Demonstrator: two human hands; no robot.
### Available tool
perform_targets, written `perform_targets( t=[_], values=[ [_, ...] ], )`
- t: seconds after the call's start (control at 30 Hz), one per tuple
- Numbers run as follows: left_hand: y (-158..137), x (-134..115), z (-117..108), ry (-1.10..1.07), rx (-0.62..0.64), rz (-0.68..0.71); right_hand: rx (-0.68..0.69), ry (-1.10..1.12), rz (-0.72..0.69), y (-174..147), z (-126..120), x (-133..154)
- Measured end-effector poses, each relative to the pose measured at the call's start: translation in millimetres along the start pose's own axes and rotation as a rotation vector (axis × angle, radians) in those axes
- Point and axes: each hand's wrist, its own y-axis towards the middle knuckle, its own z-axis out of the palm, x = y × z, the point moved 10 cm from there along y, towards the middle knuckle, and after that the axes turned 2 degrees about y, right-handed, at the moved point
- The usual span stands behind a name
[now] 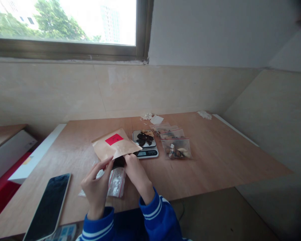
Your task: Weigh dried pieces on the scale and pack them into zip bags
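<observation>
A brown kraft paper bag (120, 140) with a red label is tilted over the table, its dark mouth toward me. My left hand (97, 180) pinches the bag's near edge between thumb and fingers. At the right side of the mouth, my right hand (135, 169) is curled against the edge; its fingertips are partly hidden. Just beyond, a digital kitchen scale (147, 153) carries dark dried pieces (144, 138) and some yellowish-brown ones (147, 132). Under my hands lie clear zip bags (117, 182) with red seal lines.
Filled zip bags (177, 149) lie in a row right of the scale. Behind are a white paper piece (157, 119), white crumbs (147, 116) and a crumpled white wad (204, 115). A large phone or tablet (48, 206) rests at the wooden table's (213, 154) front left.
</observation>
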Motion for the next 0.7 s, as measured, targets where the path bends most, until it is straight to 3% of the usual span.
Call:
perform_targets(
  t=[0.13, 0.43, 0.7],
  values=[
    [1.9, 1.8, -4.8, 0.017, -0.029, -0.034, -0.014, 0.022, 0.005, -5.9, -11.3, 1.7],
    [0.6, 4.1, 0.7, -0.009, 0.002, -0.041, -0.196, 0.131, -0.094, -18.2, -28.8, -5.6],
    [1.0, 3.9, -0.6, 0.004, -0.001, -0.051, -0.439, 0.119, -0.047, -27.6, -30.1, -6.9]
  ],
)
